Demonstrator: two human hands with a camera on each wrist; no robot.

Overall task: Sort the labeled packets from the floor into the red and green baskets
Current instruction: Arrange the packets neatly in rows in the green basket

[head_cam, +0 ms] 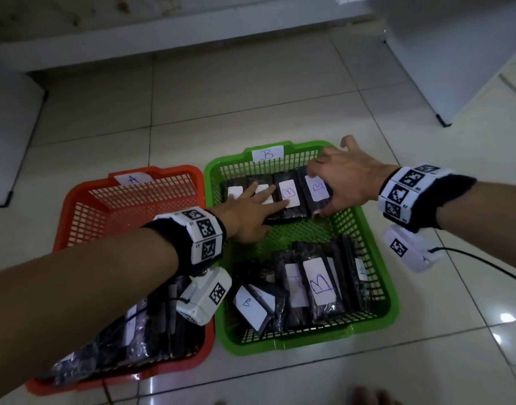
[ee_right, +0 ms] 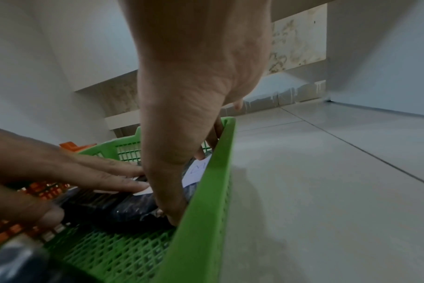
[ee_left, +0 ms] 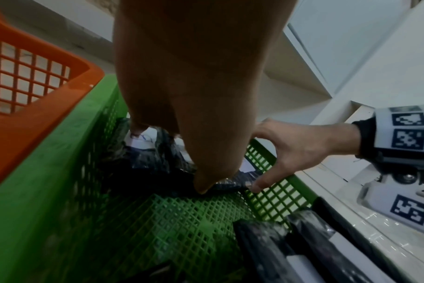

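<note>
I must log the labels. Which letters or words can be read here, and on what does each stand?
"A": paper tag on the red basket.
"B": paper tag on the green basket.
"B": labels on several packets in the green basket.
Other packet labels: covered or blurred.

Handwritten "A" on a white paper tag (head_cam: 131, 179) on the red plastic basket (head_cam: 75, 211). "B" on the green plastic basket's (head_cam: 379, 276) tag (head_cam: 267, 153) and on white labels of dark packets (head_cam: 288, 194) inside.
</note>
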